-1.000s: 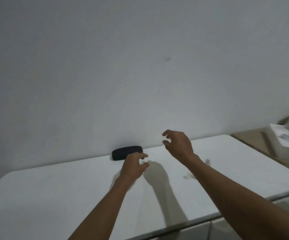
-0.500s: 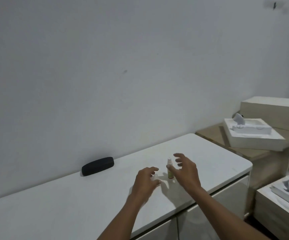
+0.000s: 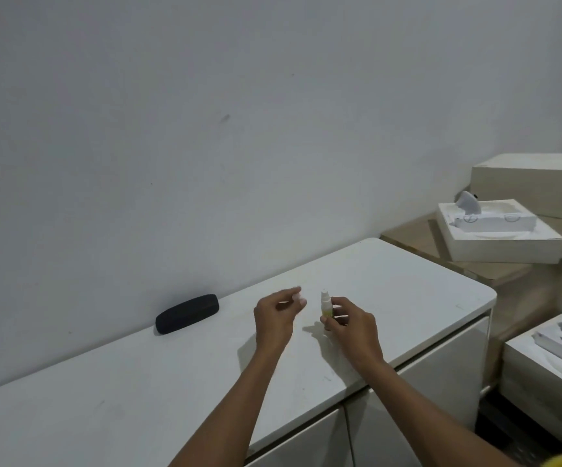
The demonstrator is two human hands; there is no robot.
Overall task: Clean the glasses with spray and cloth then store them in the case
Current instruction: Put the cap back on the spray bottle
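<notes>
1. The right hand (image 3: 350,328) is gripping the spray bottle (image 3: 326,306) around its lower body, with the fingers (image 3: 332,323) curled closed on it and the white nozzle end projecting above the grip.
2. The spray bottle is standing roughly upright in that grip; whether its base is touching the white cabinet top (image 3: 407,298) cannot be told.
3. The left hand (image 3: 274,320) is hovering just to the left of the grip, with its fingers loosely curled and partly open, and it is holding nothing. Its fingertips (image 3: 298,299) are pointing toward the bottle and are blurred.
4. The black glasses case (image 3: 187,313) is lying closed on the cabinet top, well to the left of the grip and beyond the left hand, close to the wall (image 3: 205,129).
5. To the right of the grip, past the cabinet edge, an open white box (image 3: 495,244) is resting on a wooden surface, with a larger beige box (image 3: 535,183) behind it.
</notes>
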